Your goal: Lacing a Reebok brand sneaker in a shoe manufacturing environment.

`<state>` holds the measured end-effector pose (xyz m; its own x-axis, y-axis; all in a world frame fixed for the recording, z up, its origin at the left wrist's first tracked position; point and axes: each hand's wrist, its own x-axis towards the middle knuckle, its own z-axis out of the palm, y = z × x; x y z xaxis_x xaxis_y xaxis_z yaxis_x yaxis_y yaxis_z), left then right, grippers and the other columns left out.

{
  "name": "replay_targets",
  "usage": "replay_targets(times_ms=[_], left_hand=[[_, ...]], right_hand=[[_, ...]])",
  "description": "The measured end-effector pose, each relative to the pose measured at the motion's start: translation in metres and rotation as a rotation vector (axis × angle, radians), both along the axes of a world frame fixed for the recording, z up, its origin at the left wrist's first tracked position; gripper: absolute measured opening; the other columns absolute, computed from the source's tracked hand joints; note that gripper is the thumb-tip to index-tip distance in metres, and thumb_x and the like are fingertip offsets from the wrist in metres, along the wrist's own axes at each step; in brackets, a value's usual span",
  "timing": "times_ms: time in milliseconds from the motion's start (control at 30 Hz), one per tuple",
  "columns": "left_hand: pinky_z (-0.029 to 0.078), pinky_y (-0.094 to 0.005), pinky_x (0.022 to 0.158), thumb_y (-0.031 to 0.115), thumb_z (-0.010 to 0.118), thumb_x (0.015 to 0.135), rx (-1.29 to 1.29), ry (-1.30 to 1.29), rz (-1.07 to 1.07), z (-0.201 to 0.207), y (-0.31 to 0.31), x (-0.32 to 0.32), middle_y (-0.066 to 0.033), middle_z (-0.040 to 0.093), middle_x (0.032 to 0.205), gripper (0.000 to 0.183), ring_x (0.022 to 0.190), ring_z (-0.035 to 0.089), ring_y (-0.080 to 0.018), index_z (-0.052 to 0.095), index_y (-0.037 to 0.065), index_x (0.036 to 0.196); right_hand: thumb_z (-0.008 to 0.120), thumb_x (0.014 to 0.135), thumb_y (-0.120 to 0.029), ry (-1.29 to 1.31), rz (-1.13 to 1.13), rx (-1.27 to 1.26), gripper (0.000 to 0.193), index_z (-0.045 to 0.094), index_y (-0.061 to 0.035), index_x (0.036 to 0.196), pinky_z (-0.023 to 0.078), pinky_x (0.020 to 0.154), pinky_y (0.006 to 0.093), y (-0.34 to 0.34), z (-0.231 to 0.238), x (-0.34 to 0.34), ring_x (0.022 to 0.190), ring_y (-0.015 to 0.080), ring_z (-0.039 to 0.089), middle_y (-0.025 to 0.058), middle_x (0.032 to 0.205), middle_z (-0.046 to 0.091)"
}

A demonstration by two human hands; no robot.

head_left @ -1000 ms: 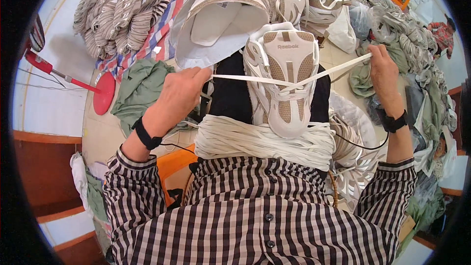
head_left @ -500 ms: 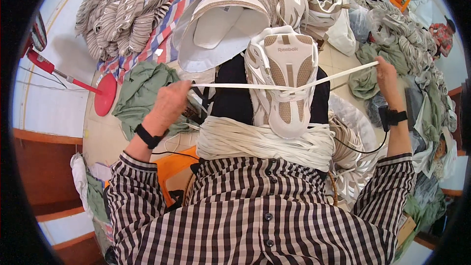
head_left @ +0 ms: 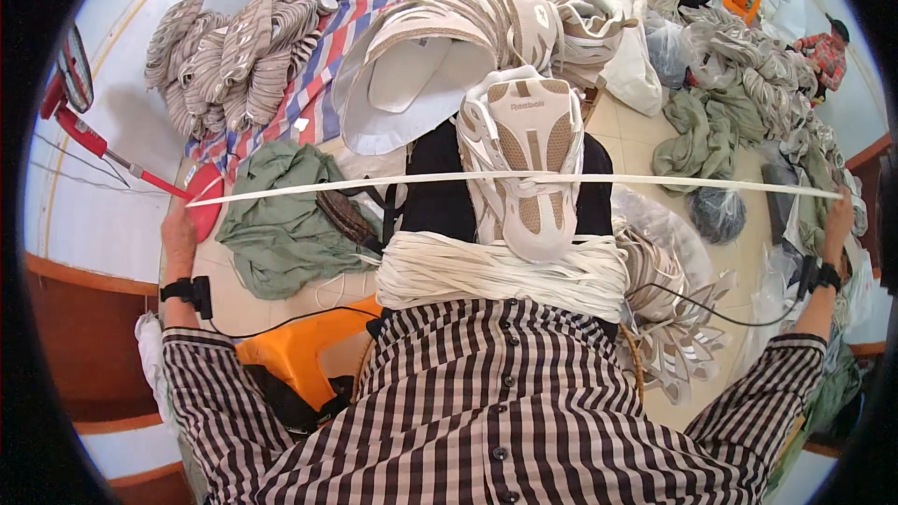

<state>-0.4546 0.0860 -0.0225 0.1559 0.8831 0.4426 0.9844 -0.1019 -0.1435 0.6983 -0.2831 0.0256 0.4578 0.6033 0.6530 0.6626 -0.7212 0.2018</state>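
Note:
A cream shoelace point(head_left: 374, 181) stretches almost straight from side to side, pinched near its ends. My left hand point(head_left: 180, 232) is closed on one end at the far left. My right hand point(head_left: 840, 220) grips the other end at the far right. Between them, a white and beige shoe upper point(head_left: 545, 201) rests on my dark-clad lap, tongue facing up. The lace crosses the middle of its tongue; whether it threads through a loop there is too small to tell. A thick bundle of cream laces point(head_left: 496, 266) lies across my waist, just below the toe.
Stacked uppers point(head_left: 524, 23) curve beyond my knees, around a white liner. More uppers point(head_left: 234, 51) pile on a striped sheet at far left. Green cloth point(head_left: 281, 215) and an orange stool point(head_left: 299, 351) are at left. Other people point(head_left: 823, 56) are at the far right.
Both hands have swung wide apart, the left to the left and the right to the right. The lace's bend over the tongue has nearly straightened, with much more length on each side.

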Motion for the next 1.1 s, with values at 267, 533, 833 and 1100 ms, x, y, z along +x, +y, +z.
replay_targets(times_ms=[267,533,833,1100], left_hand=[[0.044,-0.0522,0.070,0.004,0.046,0.082,-0.073,0.292,0.191,0.029,-0.035,-0.099,-0.0258,0.058,0.077,0.011,0.079,0.055,-0.0436,0.054,-0.002,0.077],[0.048,-0.0514,0.075,0.003,0.046,0.081,-0.193,0.270,0.449,0.065,-0.075,-0.101,-0.0276,0.061,0.089,0.013,0.086,0.059,-0.0449,0.057,-0.004,0.083],[0.052,-0.0437,0.076,0.007,0.055,0.082,-0.253,0.306,0.675,0.070,-0.090,-0.099,-0.0191,0.065,0.092,0.009,0.090,0.063,-0.0367,0.061,0.002,0.087],[0.052,-0.0448,0.077,0.011,0.053,0.085,-0.333,0.453,0.712,0.062,-0.091,-0.118,-0.0187,0.067,0.093,0.015,0.092,0.064,-0.0339,0.065,0.003,0.087]], right_hand=[[0.045,0.092,-0.011,0.039,-0.099,0.056,0.035,0.052,-0.0059,0.126,0.049,0.083,0.0389,-0.140,0.048,0.053,0.098,0.0294,0.062,0.0151,0.113,0.061],[0.048,0.088,-0.009,1.782,0.901,1.463,0.023,0.063,0.0062,0.096,0.046,0.069,0.0460,-0.223,0.078,0.080,0.078,0.0388,0.059,0.0236,0.088,0.064],[0.048,0.092,-0.016,0.770,0.192,0.846,0.029,0.058,0.0014,0.113,0.048,0.075,0.0394,-0.228,0.059,0.076,0.087,0.0295,0.060,0.0161,0.096,0.064],[0.049,0.095,-0.022,0.383,-0.044,0.681,0.038,0.052,-0.0029,0.128,0.049,0.080,0.0336,-0.223,0.049,0.060,0.095,0.0213,0.061,0.0095,0.103,0.063]])
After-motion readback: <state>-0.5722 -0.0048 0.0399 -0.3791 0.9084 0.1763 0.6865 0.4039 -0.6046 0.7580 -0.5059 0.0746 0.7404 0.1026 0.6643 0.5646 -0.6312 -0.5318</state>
